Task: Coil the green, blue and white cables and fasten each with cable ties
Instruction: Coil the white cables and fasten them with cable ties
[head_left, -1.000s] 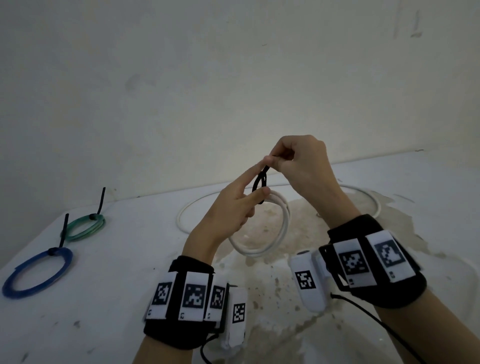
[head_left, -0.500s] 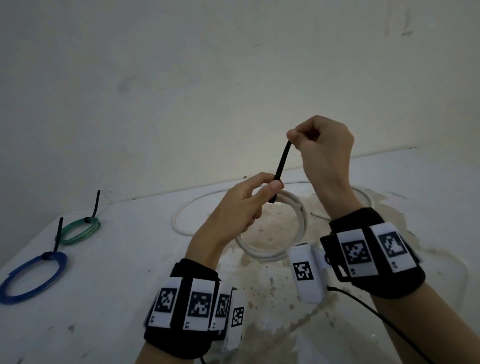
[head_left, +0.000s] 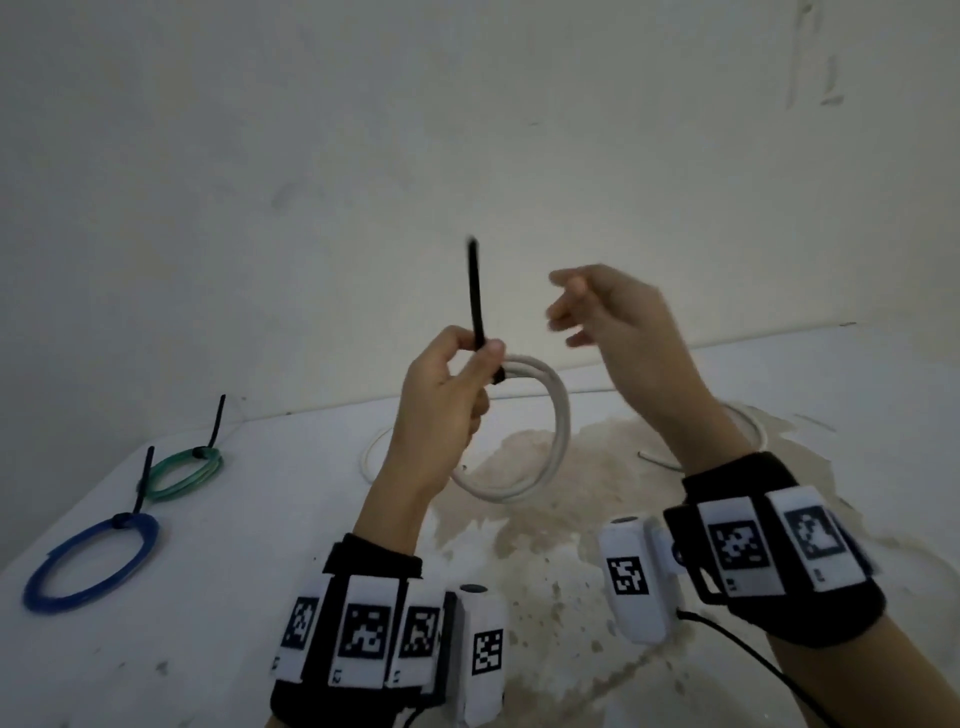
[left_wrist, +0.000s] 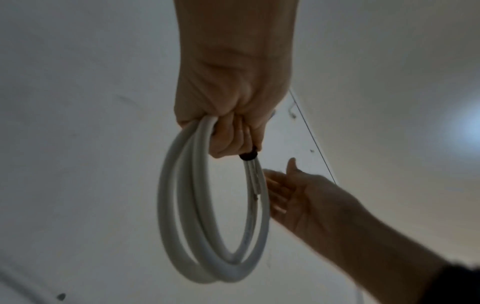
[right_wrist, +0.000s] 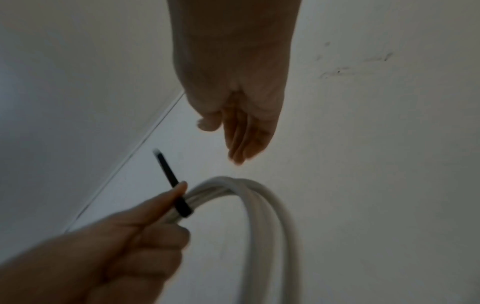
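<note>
My left hand (head_left: 467, 364) holds the coiled white cable (head_left: 550, 441) in the air, fingers curled round the bundle (left_wrist: 213, 236) where a black cable tie (head_left: 475, 291) wraps it. The tie's tail stands straight up above my thumb (right_wrist: 166, 170). My right hand (head_left: 576, 312) hovers just right of the coil with loose fingers (right_wrist: 241, 142), touching nothing (left_wrist: 283, 191). The blue coil (head_left: 93, 564) and the green coil (head_left: 184, 470) lie on the table's left, each with a black tie sticking up.
The white table (head_left: 260, 545) has a brown stained patch (head_left: 571, 493) under my hands. A loose stretch of white cable (head_left: 748, 431) lies on the table behind my right wrist. A bare wall rises behind the table.
My right hand pulled the tie's tail up and tight, then let go and moved off to the right. The tail now stands free. My left hand kept hold of the coil and rose slightly.
</note>
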